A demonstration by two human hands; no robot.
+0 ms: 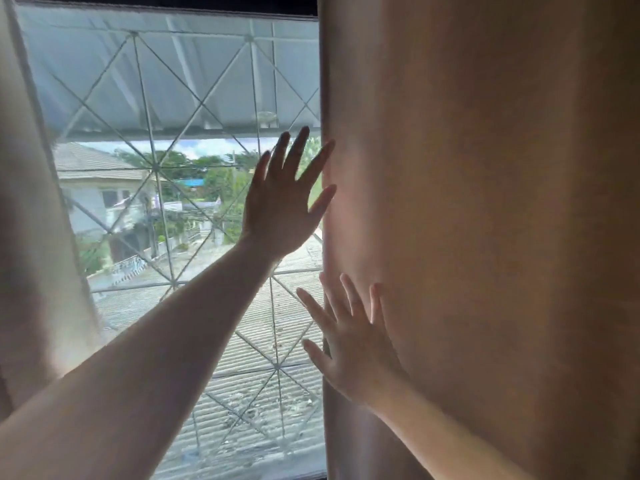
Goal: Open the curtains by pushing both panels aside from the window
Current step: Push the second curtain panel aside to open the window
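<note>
Since the right curtain panel [485, 202] looks soft, light and yielding, both the left hand [280, 209] and right hand [349, 344], fingers splayed and grasping nothing, should push flat near its inner edge

Window with white diamond-lattice metal grille [152, 168] exposed between pale beige fabric curtain panel at left [31, 237] and wider tan fabric curtain panel at right [485, 220]. Left hand [282, 206] raised with fingers spread, fingertips at the inner edge of the right panel; right hand [349, 341] lower, flat and splayed against the same edge. Corrugated roofing [249, 393], houses and trees visible through the glass.
</note>
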